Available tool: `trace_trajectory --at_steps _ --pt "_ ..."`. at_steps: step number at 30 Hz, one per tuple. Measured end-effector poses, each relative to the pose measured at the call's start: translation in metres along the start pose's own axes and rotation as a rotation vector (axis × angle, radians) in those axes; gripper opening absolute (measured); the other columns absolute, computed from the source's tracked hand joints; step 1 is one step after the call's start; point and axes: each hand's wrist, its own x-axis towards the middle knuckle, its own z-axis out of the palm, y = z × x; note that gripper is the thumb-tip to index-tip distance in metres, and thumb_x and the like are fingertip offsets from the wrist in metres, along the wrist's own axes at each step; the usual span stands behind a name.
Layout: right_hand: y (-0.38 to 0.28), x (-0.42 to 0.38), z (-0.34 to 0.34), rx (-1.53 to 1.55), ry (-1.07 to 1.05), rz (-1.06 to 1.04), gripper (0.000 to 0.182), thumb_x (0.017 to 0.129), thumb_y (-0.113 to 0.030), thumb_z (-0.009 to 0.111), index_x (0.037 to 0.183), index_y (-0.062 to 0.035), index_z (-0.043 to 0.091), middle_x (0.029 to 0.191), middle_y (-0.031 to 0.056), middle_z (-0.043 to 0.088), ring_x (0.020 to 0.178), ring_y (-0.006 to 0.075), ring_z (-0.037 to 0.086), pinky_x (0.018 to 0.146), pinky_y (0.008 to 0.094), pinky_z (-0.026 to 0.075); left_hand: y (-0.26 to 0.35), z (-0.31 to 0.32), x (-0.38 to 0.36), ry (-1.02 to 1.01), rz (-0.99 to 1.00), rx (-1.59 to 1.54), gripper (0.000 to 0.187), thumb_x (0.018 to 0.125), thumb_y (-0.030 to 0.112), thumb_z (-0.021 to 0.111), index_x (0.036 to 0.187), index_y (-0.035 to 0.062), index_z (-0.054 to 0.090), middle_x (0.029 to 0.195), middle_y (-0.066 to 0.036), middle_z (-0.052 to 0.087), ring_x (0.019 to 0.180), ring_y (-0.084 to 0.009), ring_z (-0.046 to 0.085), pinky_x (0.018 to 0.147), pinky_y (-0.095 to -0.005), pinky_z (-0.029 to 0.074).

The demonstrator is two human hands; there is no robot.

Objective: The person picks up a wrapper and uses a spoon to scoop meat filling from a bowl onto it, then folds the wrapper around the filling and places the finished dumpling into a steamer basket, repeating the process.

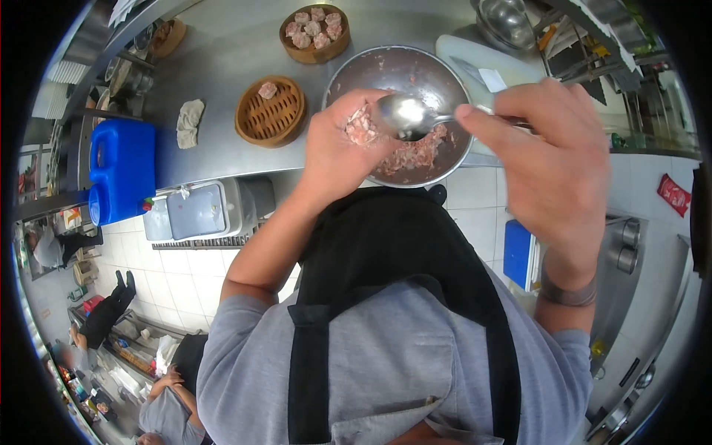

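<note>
My left hand [326, 156] is curled around a dumpling [360, 127], its pale, lumpy minced-meat filling showing between thumb and forefinger. The wrapper is hidden by the fingers. In my right hand [552, 148] is the handle of a metal spoon [404, 115], whose shiny bowl lies right at the filling. Both hands are over a large steel mixing bowl [415, 63], with minced meat [411, 157] along its near side. Left of the bowl, a bamboo steamer [271, 122] contains one open-topped dumpling [268, 90].
Farther back, a second bamboo steamer [315, 53] carries several dumplings. A white cutting board [456, 48] lies right of the bowl, near steel bowls [506, 22]. Toward the left are a folded cloth [190, 123] and a blue jug [122, 170]. Other people [174, 408] are at lower left.
</note>
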Motion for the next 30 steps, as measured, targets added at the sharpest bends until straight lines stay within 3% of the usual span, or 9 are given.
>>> trace_trajectory --at_steps 3,15,18,25,27,28,29,30 --pt "-0.001 0.002 0.004 0.016 0.007 -0.042 0.03 0.07 -0.001 0.07 0.097 -0.0067 0.08 0.085 0.0042 0.063 0.071 0.0209 0.055 0.069 0.0346 0.036 0.006 0.001 0.001 -0.08 -0.106 0.057 0.028 0.08 0.006 0.087 0.104 0.0031 0.072 0.103 -0.002 0.072 0.093 -0.009 0.065 0.085 -0.0263 0.053" --pt "0.002 0.003 -0.014 -0.045 -0.03 -0.089 0.027 0.07 -0.007 0.069 0.095 -0.0084 0.079 0.084 0.0022 0.063 0.071 0.0199 0.054 0.077 0.0372 0.035 0.003 0.007 0.002 -0.105 0.001 0.12 0.03 0.076 0.006 0.088 0.091 0.0076 0.062 0.092 0.002 0.065 0.085 -0.0084 0.058 0.079 -0.026 0.05" --pt "0.004 0.002 -0.005 -0.018 -0.049 -0.089 0.026 0.071 -0.01 0.068 0.093 -0.0085 0.079 0.083 0.0022 0.063 0.071 0.02 0.054 0.077 0.0381 0.035 0.007 0.008 0.003 -0.121 -0.075 0.067 0.032 0.076 0.006 0.089 0.091 0.0081 0.06 0.092 0.002 0.064 0.086 -0.0082 0.058 0.079 -0.0259 0.05" --pt "0.005 0.005 -0.018 0.002 -0.037 -0.067 0.032 0.067 -0.004 0.07 0.097 -0.0064 0.08 0.082 0.0026 0.062 0.073 0.0193 0.055 0.079 0.0368 0.037 0.001 0.008 0.006 -0.123 -0.011 0.132 0.035 0.077 0.007 0.089 0.099 0.0078 0.061 0.093 0.003 0.065 0.087 -0.007 0.059 0.081 -0.0254 0.05" --pt "0.01 -0.002 -0.025 -0.007 -0.04 -0.042 0.034 0.067 -0.001 0.07 0.1 -0.0058 0.08 0.083 0.0036 0.061 0.074 0.0198 0.055 0.081 0.0372 0.039 0.006 0.004 0.008 -0.154 -0.182 -0.077 0.037 0.08 0.006 0.087 0.108 0.0073 0.064 0.094 0.002 0.067 0.089 -0.009 0.062 0.082 -0.0265 0.052" --pt "0.016 -0.011 -0.023 0.024 -0.009 0.082 0.035 0.071 0.001 0.069 0.103 -0.006 0.08 0.084 0.0052 0.062 0.076 0.0208 0.057 0.084 0.0393 0.041 0.003 0.0 0.011 -0.148 -0.179 -0.076 0.037 0.08 0.006 0.087 0.108 0.0073 0.064 0.094 0.002 0.067 0.089 -0.009 0.062 0.082 -0.0265 0.052" --pt "0.022 -0.023 -0.018 0.054 0.02 0.211 0.036 0.074 0.003 0.068 0.107 -0.0062 0.081 0.086 0.0068 0.062 0.077 0.0219 0.058 0.087 0.0414 0.043 -0.005 -0.007 0.016 -0.192 -0.261 -0.292 0.035 0.084 0.006 0.082 0.114 0.0086 0.065 0.097 -0.001 0.069 0.091 -0.0145 0.066 0.083 -0.0303 0.054" --pt "0.031 -0.035 -0.002 0.268 0.022 0.291 0.041 0.073 0.002 0.069 0.109 -0.0135 0.082 0.086 0.0068 0.063 0.08 0.0246 0.06 0.084 0.0412 0.041 -0.014 -0.015 0.023 -0.236 -0.342 -0.508 0.033 0.088 0.005 0.077 0.12 0.0098 0.066 0.1 -0.004 0.07 0.093 -0.02 0.069 0.084 -0.0341 0.057"
